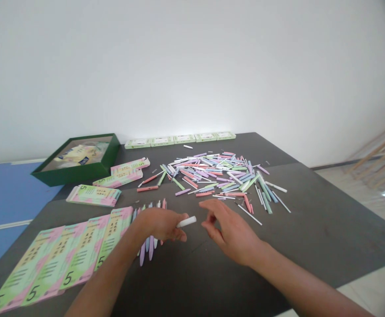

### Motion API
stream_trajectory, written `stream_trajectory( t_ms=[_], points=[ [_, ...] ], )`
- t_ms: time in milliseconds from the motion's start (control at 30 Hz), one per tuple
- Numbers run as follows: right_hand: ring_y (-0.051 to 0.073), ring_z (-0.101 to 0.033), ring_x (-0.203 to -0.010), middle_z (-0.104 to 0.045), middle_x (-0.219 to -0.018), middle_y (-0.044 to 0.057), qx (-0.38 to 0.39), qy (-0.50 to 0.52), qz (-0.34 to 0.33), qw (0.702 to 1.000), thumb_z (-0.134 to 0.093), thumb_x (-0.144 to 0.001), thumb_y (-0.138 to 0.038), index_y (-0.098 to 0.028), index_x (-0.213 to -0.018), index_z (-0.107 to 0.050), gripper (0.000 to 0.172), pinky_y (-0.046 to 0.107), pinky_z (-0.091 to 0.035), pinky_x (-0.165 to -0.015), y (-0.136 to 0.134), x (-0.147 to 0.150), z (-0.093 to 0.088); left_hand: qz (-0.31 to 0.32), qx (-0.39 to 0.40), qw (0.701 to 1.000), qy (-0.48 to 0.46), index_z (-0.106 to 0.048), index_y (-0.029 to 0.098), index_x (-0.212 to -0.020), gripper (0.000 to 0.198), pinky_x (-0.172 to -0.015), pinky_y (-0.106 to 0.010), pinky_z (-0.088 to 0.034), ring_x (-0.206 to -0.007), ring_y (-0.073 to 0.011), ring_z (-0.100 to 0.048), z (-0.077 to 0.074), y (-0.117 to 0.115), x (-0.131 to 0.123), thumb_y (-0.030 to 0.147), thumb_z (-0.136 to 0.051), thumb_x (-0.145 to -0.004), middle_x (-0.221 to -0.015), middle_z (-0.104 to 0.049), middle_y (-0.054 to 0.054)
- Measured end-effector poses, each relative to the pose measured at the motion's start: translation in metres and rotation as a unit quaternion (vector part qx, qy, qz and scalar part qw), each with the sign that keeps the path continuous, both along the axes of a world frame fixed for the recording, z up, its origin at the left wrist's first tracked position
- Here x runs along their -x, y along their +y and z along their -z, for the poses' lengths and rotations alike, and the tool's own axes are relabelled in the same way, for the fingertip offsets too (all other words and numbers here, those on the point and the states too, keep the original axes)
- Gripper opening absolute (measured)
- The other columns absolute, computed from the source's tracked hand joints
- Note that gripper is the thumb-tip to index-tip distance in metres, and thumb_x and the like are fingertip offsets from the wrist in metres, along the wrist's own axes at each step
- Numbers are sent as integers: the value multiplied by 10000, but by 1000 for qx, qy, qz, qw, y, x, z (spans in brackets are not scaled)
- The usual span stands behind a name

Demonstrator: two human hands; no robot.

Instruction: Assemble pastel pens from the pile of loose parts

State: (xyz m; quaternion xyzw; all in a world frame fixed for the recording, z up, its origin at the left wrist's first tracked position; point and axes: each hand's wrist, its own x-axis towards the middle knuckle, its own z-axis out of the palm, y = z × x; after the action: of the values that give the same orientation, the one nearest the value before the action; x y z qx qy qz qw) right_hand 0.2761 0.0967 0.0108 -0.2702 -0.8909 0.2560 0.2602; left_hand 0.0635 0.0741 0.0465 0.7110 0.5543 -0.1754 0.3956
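My left hand (166, 224) is closed on a white pen barrel or cap (187, 222), whose end sticks out to the right between thumb and fingers. My right hand (230, 229) hovers just right of it, thumb and forefinger apart, holding nothing that I can see. Under and beyond my left hand lies a row of pastel pens (151, 247), partly hidden by it. Past both hands spreads a loose pile of pen parts (208, 174) in white, pink, green, blue and purple, with thin white sticks like refills (250, 214) among them.
Several pink-and-green printed boxes (75, 257) overlap at the left, with more boxes (95, 195) behind. A green open box (76, 169) holding packets stands at the back left. White-and-green boxes (184, 139) line the wall. The dark table (327, 224) ends at the right.
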Motion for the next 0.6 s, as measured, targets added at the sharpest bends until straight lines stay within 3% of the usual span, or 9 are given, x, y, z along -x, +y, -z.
stream_trajectory(
  t_ms=[167, 300, 400, 600],
  points=[
    [147, -565, -736, -593, -990, 59, 38, -6, 31, 999, -506, -840, -179, -212, -1132, -470, 296, 297, -444, -704, 4, -9, 16, 8, -11, 1000, 18, -458, 187, -1221, 440, -556, -256, -451, -672, -214, -663, 0, 1, 5, 383, -477, -828, -766, -710, -32],
    [123, -545, -667, -599, -820, 3, 128, 17, -17, 992, -527, -833, -184, -203, -1061, -504, 230, 239, -410, -624, -2, 2, 23, 38, -47, 998, 26, -503, 203, -1161, 405, -592, -264, -460, -692, -212, -657, 5, 4, 5, 409, -486, -813, -844, -706, -35],
    [109, -538, -648, -594, -788, -14, 180, 72, -48, 980, -516, -853, -210, -199, -1093, -488, 242, 209, -381, -579, -5, 19, 19, 53, -62, 996, 23, -548, 214, -1111, 356, -610, -259, -463, -747, -215, -652, 8, 5, 3, 392, -504, -806, -897, -705, -32],
    [106, -539, -679, -600, -742, -17, 164, 109, -26, 980, -468, -872, -186, -183, -914, -563, 104, 201, -357, -607, 8, 53, -2, 44, -110, 993, 23, -622, 213, -1040, 355, -693, -266, -471, -831, -231, -639, 4, 9, 7, 475, -524, -821, -909, -710, -41]
  ],
)
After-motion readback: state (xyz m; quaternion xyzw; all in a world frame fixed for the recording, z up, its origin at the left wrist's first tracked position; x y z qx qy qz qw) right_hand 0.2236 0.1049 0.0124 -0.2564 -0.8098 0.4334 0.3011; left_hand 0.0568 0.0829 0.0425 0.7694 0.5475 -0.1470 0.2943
